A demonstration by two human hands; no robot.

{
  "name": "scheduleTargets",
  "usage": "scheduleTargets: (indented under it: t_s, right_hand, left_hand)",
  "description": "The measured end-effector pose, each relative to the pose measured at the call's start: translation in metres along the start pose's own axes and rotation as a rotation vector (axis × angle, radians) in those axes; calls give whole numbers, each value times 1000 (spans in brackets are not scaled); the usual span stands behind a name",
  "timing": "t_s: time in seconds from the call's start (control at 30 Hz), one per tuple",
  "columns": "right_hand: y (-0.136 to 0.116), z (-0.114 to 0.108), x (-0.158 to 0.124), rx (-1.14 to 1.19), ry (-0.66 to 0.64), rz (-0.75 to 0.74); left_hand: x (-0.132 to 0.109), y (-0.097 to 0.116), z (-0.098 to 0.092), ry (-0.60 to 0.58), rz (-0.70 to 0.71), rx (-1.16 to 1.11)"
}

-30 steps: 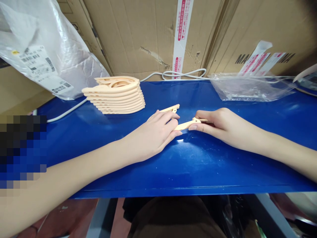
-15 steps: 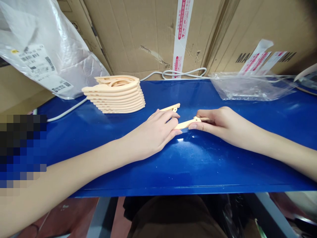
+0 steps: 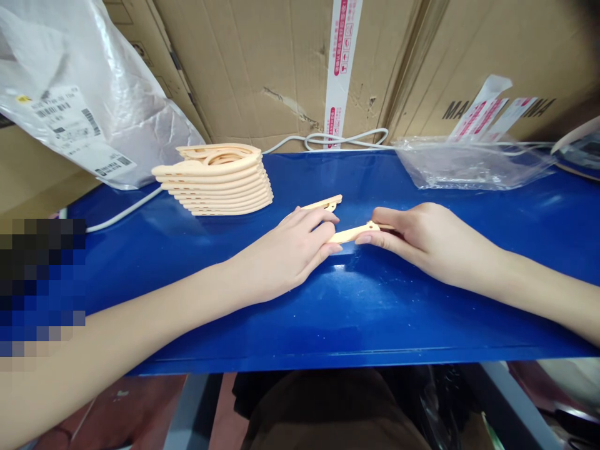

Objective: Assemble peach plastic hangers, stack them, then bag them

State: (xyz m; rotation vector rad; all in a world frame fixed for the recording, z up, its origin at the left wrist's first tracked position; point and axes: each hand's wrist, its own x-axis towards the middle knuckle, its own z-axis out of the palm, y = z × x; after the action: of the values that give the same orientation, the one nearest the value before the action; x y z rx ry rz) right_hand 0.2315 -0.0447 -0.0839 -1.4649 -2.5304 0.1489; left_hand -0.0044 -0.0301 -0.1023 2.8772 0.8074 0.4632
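Observation:
A peach plastic folding hanger (image 3: pixel 350 234) is held between my two hands just above the middle of the blue table. My left hand (image 3: pixel 293 256) wraps over its left part, fingers curled and thumb along the near side, hiding much of it. Beyond those fingers, a second arm of the hanger (image 3: pixel 323 203) with a small holed end sticks out. My right hand (image 3: pixel 417 237) pinches the right end by a hinge-like knob, thumb in front and index finger behind. Left of the hands stands a neat stack of matching peach hangers (image 3: pixel 218 184).
Cardboard boxes (image 3: pixel 262 56) line the back of the blue table (image 3: pixel 300 325). A silvery bag with labels (image 3: pixel 126 106) leans at the left. A clear plastic bag (image 3: pixel 473 165) lies at the back right, and a white cable (image 3: pixel 347 142) runs along the rear edge.
The whole view has shifted very slightly. Both hands keep their grip on the hanger, and its right end sits marginally further left in the picture.

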Motion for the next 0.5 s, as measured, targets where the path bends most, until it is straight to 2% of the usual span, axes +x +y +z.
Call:
scheduleTargets:
  t_s: [0.5]
  right_hand:
    - [-2,1,-1,-213,10,9]
  left_hand:
    - [2,0,-1,-2,1,-3]
